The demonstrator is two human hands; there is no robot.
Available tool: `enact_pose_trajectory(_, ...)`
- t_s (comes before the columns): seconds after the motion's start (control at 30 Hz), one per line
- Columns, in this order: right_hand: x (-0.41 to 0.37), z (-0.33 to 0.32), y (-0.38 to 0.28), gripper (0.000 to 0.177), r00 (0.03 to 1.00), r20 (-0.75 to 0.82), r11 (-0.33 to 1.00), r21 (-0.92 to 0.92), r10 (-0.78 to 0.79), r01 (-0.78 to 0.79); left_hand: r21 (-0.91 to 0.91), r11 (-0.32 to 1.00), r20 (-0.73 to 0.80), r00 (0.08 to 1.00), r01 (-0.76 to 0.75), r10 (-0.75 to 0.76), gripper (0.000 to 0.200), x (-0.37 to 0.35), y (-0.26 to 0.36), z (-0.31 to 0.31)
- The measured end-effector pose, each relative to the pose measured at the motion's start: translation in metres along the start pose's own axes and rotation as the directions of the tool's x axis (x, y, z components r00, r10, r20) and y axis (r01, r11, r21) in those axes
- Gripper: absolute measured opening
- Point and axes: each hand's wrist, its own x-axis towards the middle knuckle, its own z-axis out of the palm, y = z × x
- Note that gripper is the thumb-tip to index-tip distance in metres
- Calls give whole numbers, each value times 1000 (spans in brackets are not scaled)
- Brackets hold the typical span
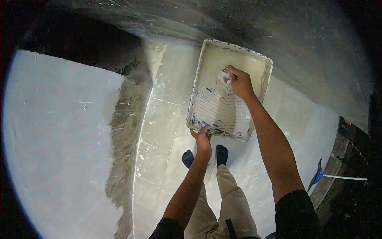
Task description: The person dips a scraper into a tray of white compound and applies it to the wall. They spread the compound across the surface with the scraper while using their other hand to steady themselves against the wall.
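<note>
A paint tray (257, 55) with a ridged slope and a pool of cream paint is in front of me, its rim streaked with dark and pale smears. My left hand (203, 141) grips the near edge of the tray, thumb over the rim and fingers mostly hidden below. My right hand (241, 83) reaches inside the tray, fingers closed round a whitish paint-covered wad (225, 78). The wad is at the paint above the ridges; whether it is a sponge or a rag cannot be made out.
Under my socked feet (222, 154) lies a pale tiled surface (159, 123) with paint spots. To the left, a rough grey-brown strip (125, 135) borders a large whitish surface (59, 131). A grey wall (318, 59) rises ahead. A blue-headed tool with a white handle (344, 177) is at the right.
</note>
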Motion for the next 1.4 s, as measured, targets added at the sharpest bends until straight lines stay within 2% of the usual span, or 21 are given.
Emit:
enact_pose_trajectory(0.13,-5,1,3,34,999,-50,999,-49,14,-16,-26,1000,-77,997,-13,11,86,-6,-1,7)
enact_pose_trajectory(0.2,-8,0,5,34,998,-52,998,-58,36,-39,-52,997,-6,998,-62,62,85,-6,-1,7)
enact_pose_trajectory(0.3,-10,0,6,35,997,-75,1000,16,-23,24,-36,998,-3,998,-58,58,83,-11,2,11)
enact_pose_trajectory(0.37,-10,-6,-1,35,1000,3,997,67,21,-21,-38,998,13,999,-50,50,82,-10,3,9)
enact_pose_trajectory(0.47,-4,1,14,36,999,-21,1000,-12,26,-27,-56,997,29,998,-56,57,82,-8,1,9)
enact_pose_trajectory(0.63,-14,2,3,36,995,-65,997,25,69,-68,-90,994,56,996,-64,69,81,-5,-2,7)
enact_pose_trajectory(0.7,-19,2,-1,36,994,-80,997,25,69,-67,-24,998,-3,998,-60,60,64,-4,-5,5)
enact_pose_trajectory(0.77,-23,-3,-8,35,996,-5,993,76,92,-92,-27,998,6,998,-62,62,64,-2,-8,3)
enact_pose_trajectory(0.8,-27,1,-8,35,996,-9,993,75,91,-90,-32,997,13,998,-66,67,64,-2,-9,3)
enact_pose_trajectory(0.87,-36,17,-6,29,995,-98,992,122,-3,15,-21,998,-12,998,-55,55,63,-6,-7,6)
enact_pose_trajectory(0.9,-36,20,-6,32,997,-72,999,52,-7,11,-12,999,-40,998,-46,45,61,-6,-7,5)
enact_pose_trajectory(0.93,-39,21,-6,32,998,-69,998,56,-10,14,-12,999,-44,998,-50,50,61,-5,-6,2)
enact_pose_trajectory(1.0,-47,20,-9,34,992,-28,984,138,121,-116,18,1000,-12,1000,-9,9,89,0,-6,-4)
enact_pose_trajectory(1.03,-50,17,-12,34,992,-29,984,137,119,-114,17,1000,-10,1000,-10,10,89,11,-14,-15)
enact_pose_trajectory(1.1,-56,12,-19,38,949,152,944,139,277,-298,217,967,50,991,-132,125,92,35,-31,-41)
enact_pose_trajectory(1.13,-59,16,-12,38,951,153,947,139,269,-290,211,968,50,990,-139,132,92,21,-15,-28)
enact_pose_trajectory(1.2,-64,24,-1,37,972,82,897,374,221,-235,415,891,-192,939,-185,285,92,-24,31,8)
enact_pose_trajectory(1.23,-66,22,-7,37,973,82,897,378,214,-229,399,863,-129,913,-310,387,87,-21,32,3)
enact_pose_trajectory(1.3,-72,9,-27,35,920,215,698,602,326,-388,458,810,-78,890,-368,448,85,-31,49,4)
enact_pose_trajectory(1.37,-73,-3,-52,33,917,236,684,612,320,-396,564,680,21,832,-468,555,81,-40,65,4)
enact_pose_trajectory(1.4,-73,-7,-63,32,911,258,669,619,321,-412,559,673,22,821,-484,571,81,-45,72,4)
